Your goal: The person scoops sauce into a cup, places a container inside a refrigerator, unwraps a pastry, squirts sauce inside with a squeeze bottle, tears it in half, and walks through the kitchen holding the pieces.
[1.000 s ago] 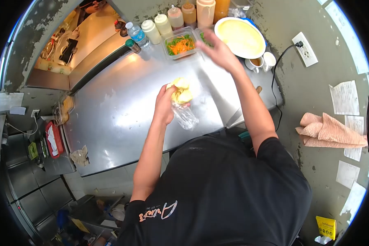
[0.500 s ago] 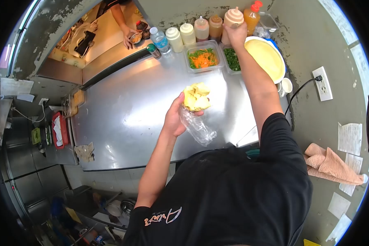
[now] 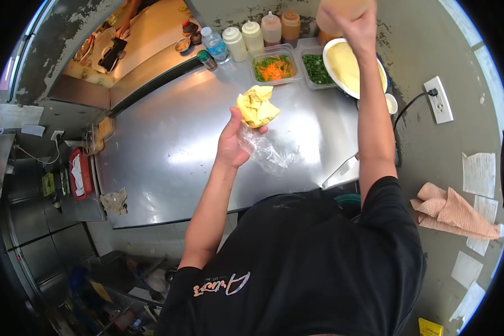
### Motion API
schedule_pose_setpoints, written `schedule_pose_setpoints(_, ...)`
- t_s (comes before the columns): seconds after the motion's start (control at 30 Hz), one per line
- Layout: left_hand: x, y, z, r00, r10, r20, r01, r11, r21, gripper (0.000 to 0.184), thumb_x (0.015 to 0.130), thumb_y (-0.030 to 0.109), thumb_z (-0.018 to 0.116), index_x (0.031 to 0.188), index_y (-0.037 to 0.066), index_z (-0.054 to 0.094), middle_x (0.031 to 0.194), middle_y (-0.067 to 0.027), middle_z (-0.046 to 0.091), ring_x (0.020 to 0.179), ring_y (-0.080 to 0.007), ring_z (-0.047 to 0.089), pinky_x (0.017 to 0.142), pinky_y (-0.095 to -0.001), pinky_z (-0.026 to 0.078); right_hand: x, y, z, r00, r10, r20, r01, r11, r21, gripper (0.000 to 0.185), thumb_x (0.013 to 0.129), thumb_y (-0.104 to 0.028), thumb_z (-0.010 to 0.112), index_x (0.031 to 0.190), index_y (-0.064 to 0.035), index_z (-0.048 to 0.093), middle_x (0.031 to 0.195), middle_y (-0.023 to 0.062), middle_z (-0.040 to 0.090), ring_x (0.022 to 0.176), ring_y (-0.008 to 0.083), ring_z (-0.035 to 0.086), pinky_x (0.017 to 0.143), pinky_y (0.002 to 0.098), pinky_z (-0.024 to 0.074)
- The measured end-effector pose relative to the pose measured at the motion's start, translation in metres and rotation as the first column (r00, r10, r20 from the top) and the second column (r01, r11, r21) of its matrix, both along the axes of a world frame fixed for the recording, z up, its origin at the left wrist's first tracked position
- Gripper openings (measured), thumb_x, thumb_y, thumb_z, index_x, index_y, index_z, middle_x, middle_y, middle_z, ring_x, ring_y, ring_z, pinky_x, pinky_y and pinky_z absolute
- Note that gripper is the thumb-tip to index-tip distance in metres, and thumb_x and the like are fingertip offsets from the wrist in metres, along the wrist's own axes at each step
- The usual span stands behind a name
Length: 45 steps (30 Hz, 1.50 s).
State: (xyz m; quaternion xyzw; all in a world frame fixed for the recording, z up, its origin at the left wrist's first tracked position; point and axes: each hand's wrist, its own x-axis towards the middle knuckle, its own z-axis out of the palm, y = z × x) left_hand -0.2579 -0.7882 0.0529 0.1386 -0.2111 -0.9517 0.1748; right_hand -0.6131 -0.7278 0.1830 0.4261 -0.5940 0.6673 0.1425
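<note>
My left hand point(image 3: 233, 140) is wrapped round a pale yellow, folded piece of food point(image 3: 257, 107), held above the steel counter point(image 3: 168, 151). Crinkled clear plastic point(image 3: 271, 155) hangs from under the food. At the top right, my right hand point(image 3: 357, 31) grips a large squeeze bottle point(image 3: 339, 12) with pinkish-orange sauce, lifted and blurred at the frame's edge. Below my right forearm lies a white oval dish point(image 3: 331, 66) with a yellow content. Two clear tubs stand to its left, one with shredded carrot and greens point(image 3: 274, 68), the other with chopped greens point(image 3: 315, 68).
Squeeze bottles point(image 3: 253, 37), a water bottle point(image 3: 215, 47) and a green-capped shaker point(image 3: 206, 59) line the back. A small white cup point(image 3: 391, 103) stands beside the dish. A cloth point(image 3: 449, 210) hangs at right. A co-worker's arm point(image 3: 130, 17) shows through the opening.
My right hand reached the back row, took hold of the large squeeze bottle and raised it up and right. My left hand still holds the yellow food. The co-worker's hand has left the small bowl.
</note>
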Motion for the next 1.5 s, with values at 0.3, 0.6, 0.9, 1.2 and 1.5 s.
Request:
schedule_pose_setpoints(0.3, 0.0, 0.001, 0.031, 0.995, 0.078, 0.069, -0.056, 0.958, -0.28, 0.066, 0.107, 0.051, 0.041, 0.155, 0.005, 0.037, 0.148, -0.0119, 0.055, 0.133, -0.0295, 0.055, 0.109, -0.0475, 0.048, 0.087, 0.073, 0.038, 0.536, 0.328, -0.778, 0.301, 0.787, 0.539, 0.084, 0.073, -0.009, 0.078, 0.149, -0.0283, 0.05, 0.131, 0.0064, 0.059, 0.122, 0.0281, 0.057, 0.105, 0.0452, 0.0442)
schedule_pose_setpoints(0.6, -0.005, 0.015, 0.045, 1.0, -0.002, 0.002, 0.002, 0.963, -0.269, 0.065, 0.106, 0.048, 0.046, 0.156, 0.008, 0.035, 0.152, -0.0114, 0.051, 0.136, -0.0289, 0.053, 0.107, -0.0492, 0.05, 0.112, 0.084, 0.095, 0.097, 0.438, -0.894, 0.49, 0.761, 0.426, 0.053, 0.094, -0.018, 0.061, 0.145, -0.0203, 0.05, 0.134, 0.0113, 0.057, 0.127, 0.028, 0.054, 0.11, 0.0533, 0.0429)
schedule_pose_setpoints(0.9, -0.007, 0.017, 0.039, 1.0, -0.021, -0.01, 0.018, 0.967, -0.256, 0.058, 0.108, 0.044, 0.044, 0.154, 0.009, 0.038, 0.142, -0.0112, 0.058, 0.124, -0.0256, 0.062, 0.087, -0.0374, 0.059, 0.118, 0.084, 0.108, -0.004, 0.423, -0.906, 0.475, 0.798, 0.371, 0.048, 0.093, -0.024, 0.056, 0.14, -0.0208, 0.054, 0.134, 0.0106, 0.056, 0.126, 0.0288, 0.053, 0.112, 0.0541, 0.0398)
schedule_pose_setpoints(1.2, -0.015, 0.017, 0.036, 1.0, 0.02, -0.024, -0.024, 0.978, -0.207, 0.055, 0.109, 0.043, 0.045, 0.153, 0.011, 0.04, 0.14, -0.0087, 0.06, 0.118, -0.0223, 0.064, 0.084, -0.0362, 0.06, 0.124, 0.097, 0.126, -0.01, 0.477, -0.879, 0.49, 0.768, 0.412, 0.045, 0.092, -0.022, 0.057, 0.137, -0.0201, 0.059, 0.126, 0.01, 0.06, 0.122, 0.0276, 0.056, 0.112, 0.0535, 0.0401)
schedule_pose_setpoints(1.5, -0.023, 0.013, 0.04, 0.998, 0.035, -0.05, -0.045, 0.974, -0.222, 0.057, 0.107, 0.046, 0.049, 0.15, 0.01, 0.044, 0.137, -0.009, 0.061, 0.117, -0.0229, 0.064, 0.083, -0.037, 0.059, 0.082, 0.097, 0.072, 0.465, 0.366, -0.806, 0.419, 0.711, 0.564, 0.077, 0.076, -0.012, 0.075, 0.149, -0.0265, 0.052, 0.132, 0.0054, 0.061, 0.127, 0.0271, 0.055, 0.111, 0.046, 0.04)
